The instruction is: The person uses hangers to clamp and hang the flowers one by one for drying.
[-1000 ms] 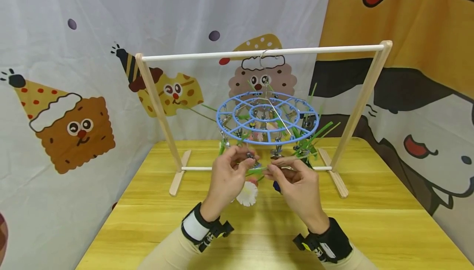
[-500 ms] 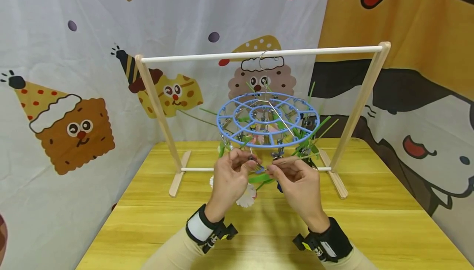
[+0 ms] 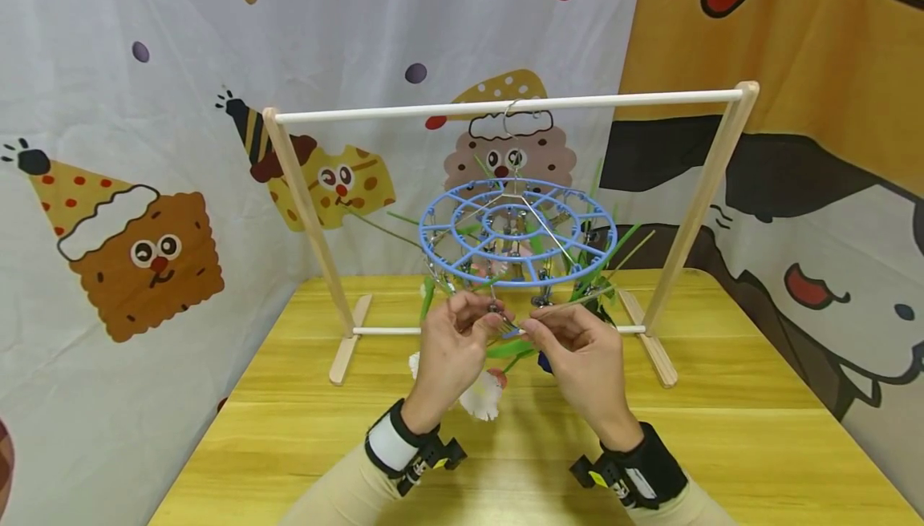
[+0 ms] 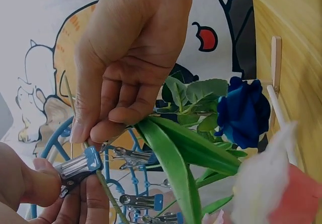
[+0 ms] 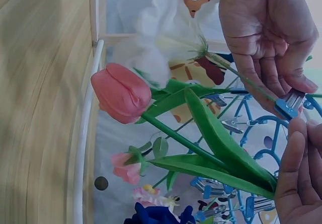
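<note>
My left hand (image 3: pixel 456 343) pinches a metal clip with blue tips (image 4: pixel 81 164) between thumb and fingers, below the front rim of the round blue clip hanger (image 3: pixel 505 281). A thin green stem (image 5: pixel 242 78) lies at the clip's blue tips, and a white flower (image 5: pixel 153 38) hangs from it. Close by on the right, my right hand (image 3: pixel 583 359) pinches the stem by its end, with fingertips right at the clip. A pink tulip (image 5: pixel 121 93) with broad green leaves hangs next to the right hand's fingers in the right wrist view.
The hanger hooks over the white rod (image 3: pixel 404 111) of a wooden stand (image 3: pixel 310 213) on the yellow wood table (image 3: pixel 736 446). More clips hold several flowers, including a blue rose (image 4: pixel 244 113) and a small pink flower (image 5: pixel 126 167). A printed cloth (image 3: pixel 375 29) hangs behind.
My left hand has shifted slightly right, closer to the right hand. The white flower hangs a little lower, and the hanger has swung slightly. Both hands keep their pinch.
</note>
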A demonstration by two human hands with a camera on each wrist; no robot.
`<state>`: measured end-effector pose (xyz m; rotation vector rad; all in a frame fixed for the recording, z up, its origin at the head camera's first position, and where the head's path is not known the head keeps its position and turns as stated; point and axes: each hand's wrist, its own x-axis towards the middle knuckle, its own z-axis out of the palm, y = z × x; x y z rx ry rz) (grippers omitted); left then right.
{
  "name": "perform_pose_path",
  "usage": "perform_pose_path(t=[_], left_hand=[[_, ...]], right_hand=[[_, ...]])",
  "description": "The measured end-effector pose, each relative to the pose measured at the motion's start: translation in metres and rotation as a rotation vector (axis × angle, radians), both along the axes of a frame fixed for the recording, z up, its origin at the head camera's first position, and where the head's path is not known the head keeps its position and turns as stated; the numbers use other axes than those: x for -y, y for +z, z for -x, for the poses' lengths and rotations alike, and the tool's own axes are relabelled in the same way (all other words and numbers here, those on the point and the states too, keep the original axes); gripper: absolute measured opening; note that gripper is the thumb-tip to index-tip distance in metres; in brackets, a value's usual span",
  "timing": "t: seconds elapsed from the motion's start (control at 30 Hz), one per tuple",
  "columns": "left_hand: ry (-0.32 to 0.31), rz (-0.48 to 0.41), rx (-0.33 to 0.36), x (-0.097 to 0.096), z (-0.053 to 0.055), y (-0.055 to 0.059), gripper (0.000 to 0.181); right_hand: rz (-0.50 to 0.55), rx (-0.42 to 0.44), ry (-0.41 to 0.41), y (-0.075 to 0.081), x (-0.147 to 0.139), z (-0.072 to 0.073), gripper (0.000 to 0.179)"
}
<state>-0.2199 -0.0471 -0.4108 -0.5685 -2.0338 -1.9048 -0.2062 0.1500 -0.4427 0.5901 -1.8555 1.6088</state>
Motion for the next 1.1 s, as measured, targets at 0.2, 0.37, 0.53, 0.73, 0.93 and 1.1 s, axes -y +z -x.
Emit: perform_pose_path(t=[0.2,0.37,0.53,0.73,0.93,1.1], left_hand=[[-0.038,0.019,0.052,0.001,-0.001,0.001,0.016],[-0.016,0.118,0.023,0.004,-0.002,0.002,0.022],[0.014,0.205,-0.003,0.01,-0.004,-0.001,0.032],[0.04,0.275,-0.033,0.017,-0.006,-0.004,0.037],[0.078,0.355,-0.065,0.027,-0.009,-0.007,0.035],[0.112,0.4,-0.112,0.04,-0.015,-0.011,0.026]], right_hand=[[0.009,0.024,0.035,0.002,-0.003,0.001,0.019],[-0.038,0.061,0.013,0.001,-0.008,0.0,0.021],[-0.076,0.086,0.004,-0.002,-0.011,-0.003,0.024],[-0.126,0.044,-0.007,-0.006,-0.018,-0.006,0.03],[-0.16,-0.01,-0.026,-0.01,-0.024,-0.009,0.031],[-0.191,-0.028,-0.028,-0.015,-0.033,-0.013,0.025]])
